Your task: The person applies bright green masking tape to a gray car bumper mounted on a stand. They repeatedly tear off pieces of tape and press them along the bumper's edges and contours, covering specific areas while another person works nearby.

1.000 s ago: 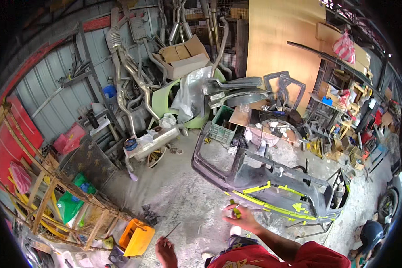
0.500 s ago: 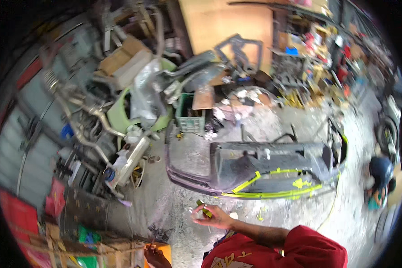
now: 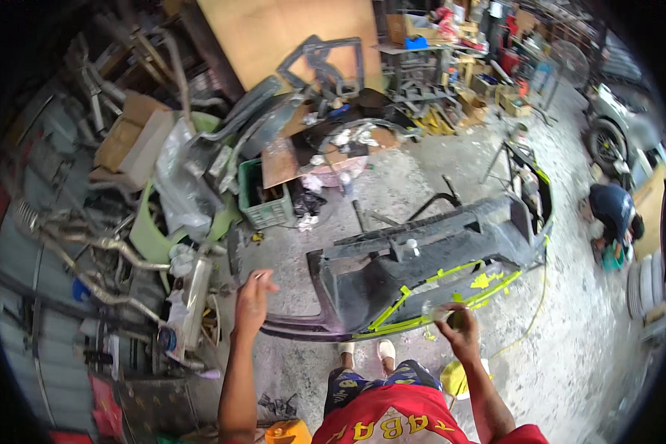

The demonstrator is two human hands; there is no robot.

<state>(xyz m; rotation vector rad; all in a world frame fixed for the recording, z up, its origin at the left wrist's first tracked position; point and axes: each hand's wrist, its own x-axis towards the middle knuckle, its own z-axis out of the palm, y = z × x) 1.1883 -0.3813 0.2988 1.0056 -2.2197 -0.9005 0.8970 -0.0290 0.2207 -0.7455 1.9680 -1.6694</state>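
A dark car bumper (image 3: 374, 285) lies across the floor in front of me, with strips of yellow-green tape (image 3: 392, 309) along its openings and near edge. My right hand (image 3: 462, 337) is closed on what looks like a roll of yellow-green tape (image 3: 457, 318), just over the bumper's near edge. Something clear shows beside its fingertips, too blurred to name. Off the bumper's left end, my left hand (image 3: 251, 303) is raised with its fingers pinched together. A tiny thing seems to stick out at its fingertips, but I cannot make it out.
To the left are exhaust pipes (image 3: 100, 240), a pale green bumper (image 3: 146, 229) and a green crate (image 3: 266, 211). A yellow-green thing (image 3: 455, 377) lies by my legs, and an orange container (image 3: 287, 431) stands near the lower edge. Another person (image 3: 613, 214) crouches at the right beside a car wheel.
My left hand has risen from the lower edge to the bumper's left end. My right hand has moved right, still holding the tape. The view has turned rightward.
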